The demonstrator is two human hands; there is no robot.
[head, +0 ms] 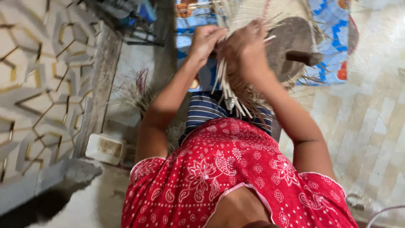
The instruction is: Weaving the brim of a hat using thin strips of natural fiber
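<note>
Left grip: the left hand (pixel 205 39) is closed around the upper part of a bundle of pale straw strips (pixel 225 86), fingers curled over the strands.
Right grip: the right hand (pixel 244 46) is closed on the same bundle just beside the left, its fingers pinched around several strands; motion blur hides the fingertips, so how tightly they are pinched cannot be told.
Bundle: the straw strips are held in the air between both hands, the loose ends fanning downward over the lap and ending above a striped blue cloth (pixel 206 109).
Woven piece: above the hands a pale woven fan-shaped piece (pixel 257 12) is seen, seemingly joined to the held strands.
Round object: a dark grey round object (pixel 291 42) with a brown handle (pixel 303 57) is set just to the right of the right hand.
Mat: a blue patterned mat (pixel 333 25) is spread on the floor under these.
Floor: pale tiles (pixel 371 118) are seen at right.
Left side: a white rectangular container (pixel 104 148) lies beside a patterned door (pixel 38 84).
Clothing: a red patterned garment (pixel 228 177) is worn.
</note>
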